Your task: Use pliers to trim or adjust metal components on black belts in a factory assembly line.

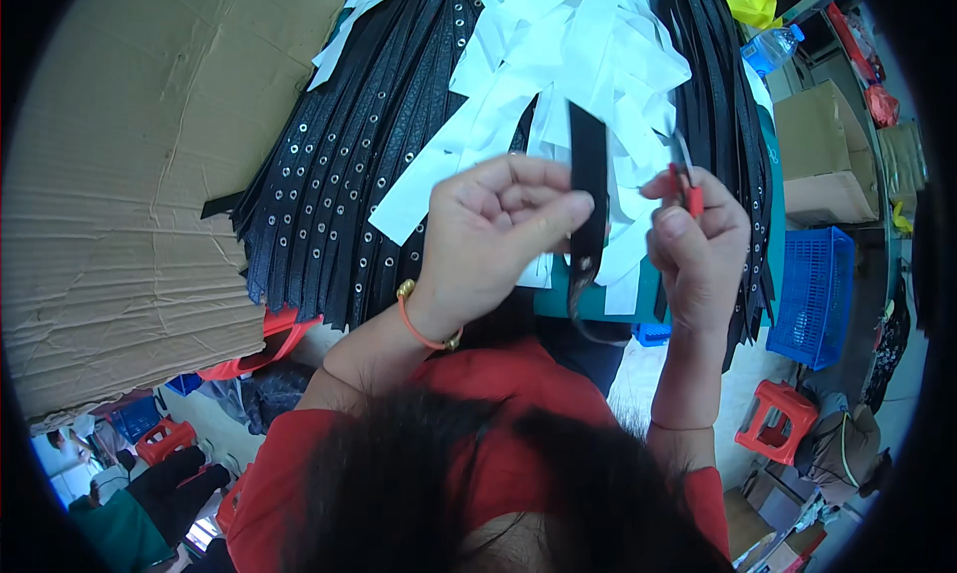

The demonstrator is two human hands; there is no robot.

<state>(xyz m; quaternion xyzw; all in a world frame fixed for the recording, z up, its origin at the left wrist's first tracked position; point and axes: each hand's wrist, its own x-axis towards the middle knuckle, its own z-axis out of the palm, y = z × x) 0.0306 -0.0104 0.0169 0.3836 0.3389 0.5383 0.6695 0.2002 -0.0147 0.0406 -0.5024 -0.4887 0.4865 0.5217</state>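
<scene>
Between thumb and fingers, my left hand [488,236] pinches a black strap [588,164] whose pointed end stands up and whose lower part curls down toward my body. To its right, my right hand [704,249] is closed on small scissors with red handles [690,192], blades pointing up. The blades are apart from the strap. Behind both hands lies a loose heap of white strips [568,60]. Black belts with metal eyelets [339,174] fan out on the left, and more black straps [713,95] hang down on the right.
Large cardboard [120,184] covers the left side. On the right are a water bottle [770,51], a cardboard box [822,154], a blue plastic crate [812,299] and a red stool [773,424]. Another person [135,518] is at the lower left.
</scene>
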